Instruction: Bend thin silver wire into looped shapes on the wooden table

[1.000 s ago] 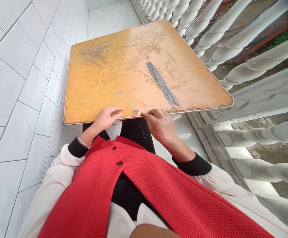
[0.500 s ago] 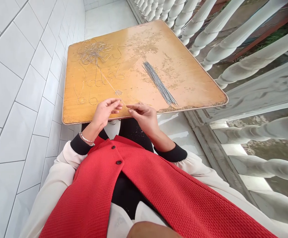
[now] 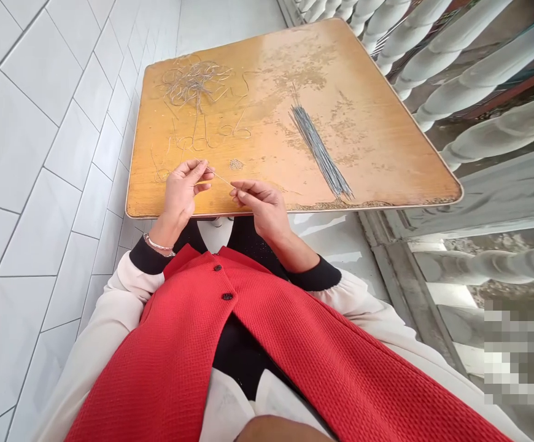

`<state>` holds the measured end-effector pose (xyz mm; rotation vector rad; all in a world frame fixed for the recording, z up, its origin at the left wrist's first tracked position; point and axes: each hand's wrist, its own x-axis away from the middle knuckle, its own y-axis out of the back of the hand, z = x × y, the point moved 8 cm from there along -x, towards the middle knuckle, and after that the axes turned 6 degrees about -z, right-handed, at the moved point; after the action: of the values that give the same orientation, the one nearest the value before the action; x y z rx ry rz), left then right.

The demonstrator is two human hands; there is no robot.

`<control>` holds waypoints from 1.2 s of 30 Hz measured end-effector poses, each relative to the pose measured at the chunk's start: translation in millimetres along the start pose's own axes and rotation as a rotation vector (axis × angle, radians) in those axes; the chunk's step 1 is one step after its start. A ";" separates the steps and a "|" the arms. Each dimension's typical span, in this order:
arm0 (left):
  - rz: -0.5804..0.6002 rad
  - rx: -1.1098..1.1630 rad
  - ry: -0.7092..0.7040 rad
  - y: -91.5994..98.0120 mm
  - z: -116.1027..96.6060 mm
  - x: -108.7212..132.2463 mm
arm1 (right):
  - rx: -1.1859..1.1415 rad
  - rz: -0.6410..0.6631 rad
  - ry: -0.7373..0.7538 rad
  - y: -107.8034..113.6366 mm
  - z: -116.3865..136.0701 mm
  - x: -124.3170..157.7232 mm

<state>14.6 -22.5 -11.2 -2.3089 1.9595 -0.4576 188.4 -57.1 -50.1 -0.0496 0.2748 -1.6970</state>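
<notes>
A thin straight wire (image 3: 222,178) is pinched at both ends between my two hands over the near edge of a worn wooden table (image 3: 386,153). My left hand (image 3: 180,193) grips its left end with fingers curled. My right hand (image 3: 260,205) pinches the other end between thumb and forefinger. A bundle of straight grey wires (image 3: 320,150) lies on the table to the right of my hands. Bent wire loops (image 3: 197,141) lie in a row beyond my left hand, and a tangled heap of wire (image 3: 193,80) sits at the far left of the table.
A white tiled wall (image 3: 41,153) runs close along the left. A white stone balustrade (image 3: 469,80) stands right of the table. My red vest (image 3: 230,362) fills the lower part of the view.
My right hand moved left from the table's edge with the wire. My left hand closed on the wire's other end, so both hands now hold it. The view shifted slightly.
</notes>
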 end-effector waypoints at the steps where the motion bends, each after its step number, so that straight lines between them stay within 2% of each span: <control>1: -0.008 0.022 0.018 0.8 0.4 0.8 | -0.009 -0.002 0.006 -1.9 -0.5 0.3; 8: 0.034 0.195 0.152 -7.5 14.1 13.1 | -0.013 -0.067 0.132 -13.7 11.1 -0.4; 15: 0.079 0.164 0.223 -13.0 26.0 23.5 | -0.017 -0.120 0.211 -12.6 17.7 -2.3; 19: 0.047 0.172 0.175 -9.2 19.3 24.1 | -0.125 -0.131 0.157 -10.6 15.1 -4.0; 25: 0.050 0.178 0.133 -9.7 14.0 24.6 | -0.276 -0.068 0.094 -17.4 14.3 -3.3; 31: 0.104 0.058 0.145 -12.2 15.7 27.6 | -0.289 -0.073 0.069 -17.1 18.6 -6.6; 36: 0.205 0.008 0.107 -13.7 13.9 29.6 | -0.276 -0.050 -0.009 -16.4 18.7 -11.7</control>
<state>35.6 -50.7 -15.8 -2.0893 2.2089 -0.5786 177.8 -46.5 -27.0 -0.2701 0.5027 -1.6978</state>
